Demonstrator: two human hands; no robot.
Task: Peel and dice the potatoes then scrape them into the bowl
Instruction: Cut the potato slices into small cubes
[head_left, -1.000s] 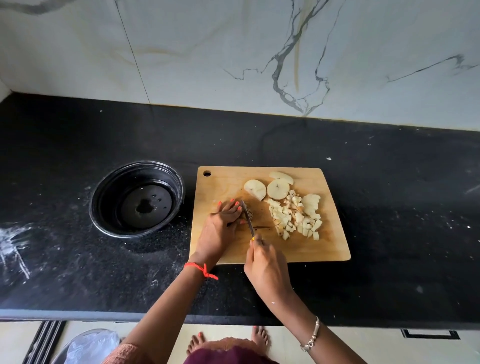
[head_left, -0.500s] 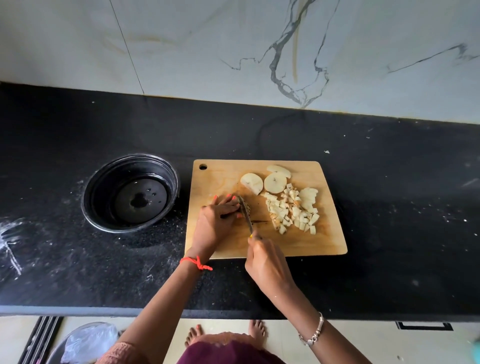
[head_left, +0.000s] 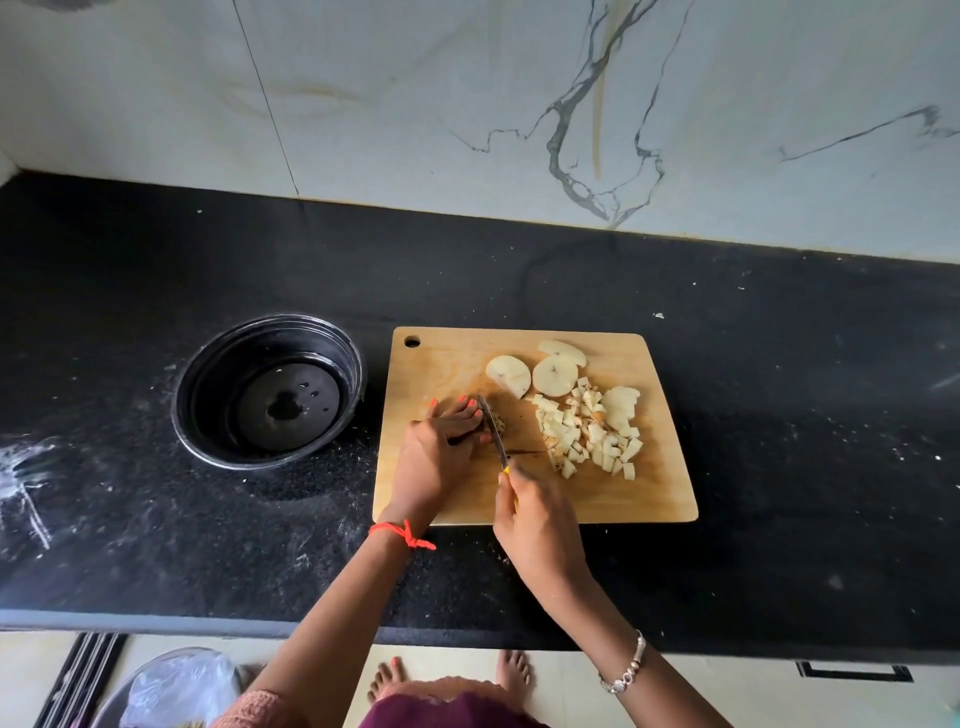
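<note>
Black speckled counter below white marbled wall, our left hand curled over a potato piece on the wooden board, our right hand gripping the knife, potato dice beside it, bowl left of the board.

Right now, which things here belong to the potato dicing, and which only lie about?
In the job: cutting board, knife in the right hand, potato piece under the left hand, diced potato, potato slices, black bowl.
Lying about: plastic bag on the floor, white smears on the counter.
</note>
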